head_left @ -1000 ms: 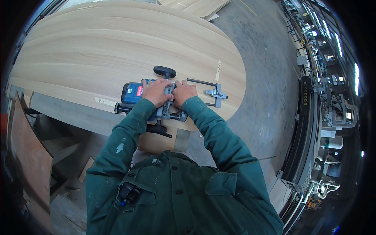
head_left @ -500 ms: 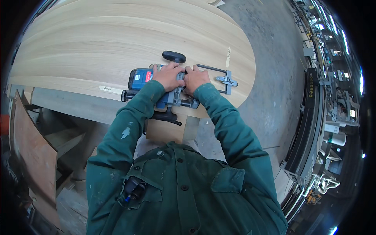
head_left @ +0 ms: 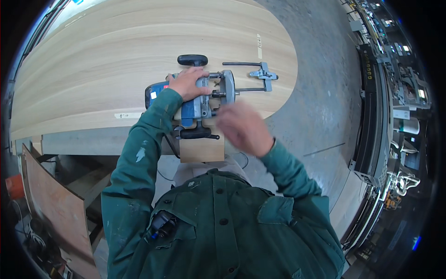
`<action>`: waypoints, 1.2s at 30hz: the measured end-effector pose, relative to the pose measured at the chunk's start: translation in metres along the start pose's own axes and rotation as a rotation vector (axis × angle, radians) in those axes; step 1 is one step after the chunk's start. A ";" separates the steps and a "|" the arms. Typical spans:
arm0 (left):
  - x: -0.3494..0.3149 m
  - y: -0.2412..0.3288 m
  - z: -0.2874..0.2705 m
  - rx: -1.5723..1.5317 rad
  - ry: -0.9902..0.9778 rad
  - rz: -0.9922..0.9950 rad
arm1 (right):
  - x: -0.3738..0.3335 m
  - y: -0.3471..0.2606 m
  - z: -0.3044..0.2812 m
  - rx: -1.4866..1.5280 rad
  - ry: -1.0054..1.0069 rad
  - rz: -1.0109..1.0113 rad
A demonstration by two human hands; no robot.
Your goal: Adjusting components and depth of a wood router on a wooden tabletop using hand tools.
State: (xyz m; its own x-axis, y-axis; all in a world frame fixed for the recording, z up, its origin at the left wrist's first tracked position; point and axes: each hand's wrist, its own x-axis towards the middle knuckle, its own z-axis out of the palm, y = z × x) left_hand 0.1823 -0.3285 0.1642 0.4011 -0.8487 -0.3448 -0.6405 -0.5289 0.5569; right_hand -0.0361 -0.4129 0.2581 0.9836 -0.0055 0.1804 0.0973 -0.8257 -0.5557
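A blue plunge router with black side handles lies on its side on the pale wooden tabletop, its round base plate facing right. My left hand grips the router body from above, its fingers over the far side. Between the body and the base, the guide columns and collet show. My right hand is off the tool, just right of and nearer than the base plate. Motion smears its fingers. To the right lies a metal edge guide with two rods, apart from the body.
Strips of marked tape stick to the tabletop, whose rounded end is at the right. A small wooden block sits at the near edge. A curved brown panel leans at lower left. Long dark machinery runs along the right.
My right hand has let go of the router and pulled back toward me and right. The base plate, covered before, now shows. My left hand stays on the body.
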 end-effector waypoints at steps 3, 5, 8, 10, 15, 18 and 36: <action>0.003 0.009 -0.002 0.012 -0.019 -0.005 | -0.055 0.023 0.059 0.290 -0.296 0.145; 0.005 0.011 -0.003 0.045 -0.056 0.046 | -0.083 0.059 0.120 0.105 -0.208 0.133; 0.008 0.006 -0.006 0.041 -0.106 -0.003 | -0.089 0.074 0.169 -0.106 -0.157 0.200; 0.009 0.006 -0.007 0.050 -0.133 -0.006 | -0.093 0.077 0.190 -0.130 -0.198 0.305; 0.020 -0.004 -0.006 -0.007 -0.133 0.040 | -0.090 0.074 0.202 -0.106 -0.412 0.528; 0.030 -0.018 -0.006 -0.044 -0.174 0.111 | -0.091 0.070 0.196 -0.021 -0.270 0.532; 0.029 -0.005 -0.017 0.057 -0.235 0.146 | -0.107 -0.045 0.017 0.401 -0.076 0.974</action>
State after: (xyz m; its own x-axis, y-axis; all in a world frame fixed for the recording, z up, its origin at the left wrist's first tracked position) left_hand 0.2083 -0.3507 0.1643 0.1430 -0.8898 -0.4333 -0.7191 -0.3942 0.5722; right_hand -0.1432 -0.3657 0.2505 0.6696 -0.5190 -0.5313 -0.7099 -0.2370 -0.6632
